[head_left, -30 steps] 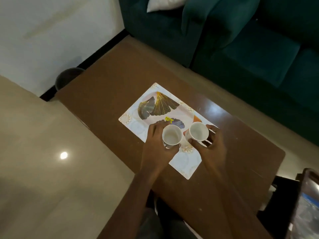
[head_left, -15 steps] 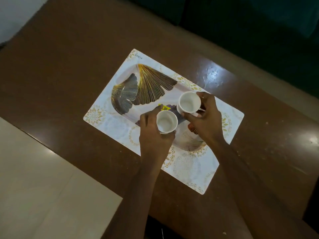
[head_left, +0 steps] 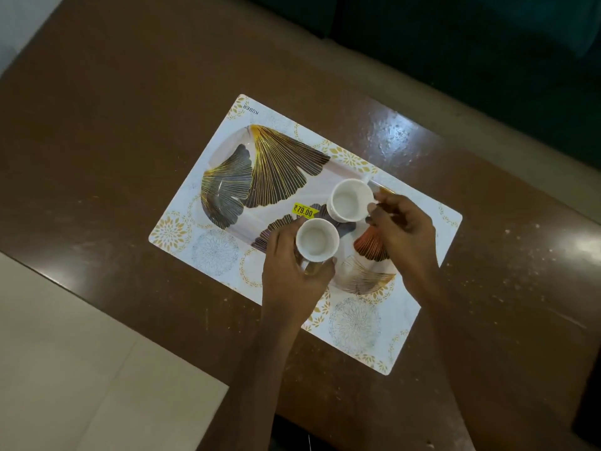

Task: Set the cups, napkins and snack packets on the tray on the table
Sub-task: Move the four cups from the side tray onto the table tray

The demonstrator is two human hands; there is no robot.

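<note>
Looking down through the head camera onto a brown desk [head_left: 130, 131]. Reaching in from the bottom edge with two bare forearms, both angling up toward the middle of the picture.

Wrapping the left hand [head_left: 292, 275] round the near cup [head_left: 317, 239] from the left and below, with fingers curling against its lower side and the back of the hand facing the camera. Pinching the far cup [head_left: 350, 200] at its right side with the right hand [head_left: 405, 234], with fingertips closing there and the wrist crossing the right end of the tray [head_left: 227, 151]. Holding the two hands apart, each clamping its own cup.

Placing both cups over the right half of the tray, just beside one another, with rims nearly touching. Not showing clearly whether either cup is resting on the tray or hanging just above it.

Counting two white cups, both upright with mouths facing the camera. Counting one tray, printed with fan-shaped leaves in gold and dark tones. Counting one white placemat [head_left: 357, 323] under the tray, lying at a slant on the desk. Counting one yellow price sticker [head_left: 305, 210] on the tray, just left of the far cup and just above the near cup.

Showing pale floor [head_left: 65, 353] at the lower left and a dark teal sofa [head_left: 487, 43] along the top right.
</note>
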